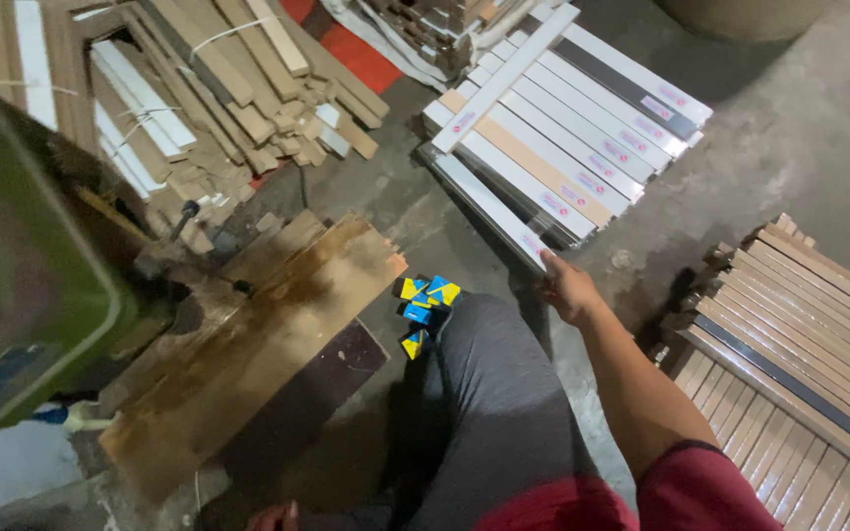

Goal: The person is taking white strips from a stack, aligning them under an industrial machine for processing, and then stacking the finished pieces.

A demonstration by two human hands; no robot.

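My right hand reaches forward and grips the near end of a white strip at the front edge of a stack of long white and tan strips lying on the floor. Only the fingertips of my left hand show at the bottom edge, resting low by my knee, and I cannot tell what they hold. My leg in grey trousers stretches out between the two hands.
A stained wooden board lies left of my leg beside a green machine. A small blue and yellow object sits by my knee. Tan slats are stacked at right; wood offcuts are piled at upper left.
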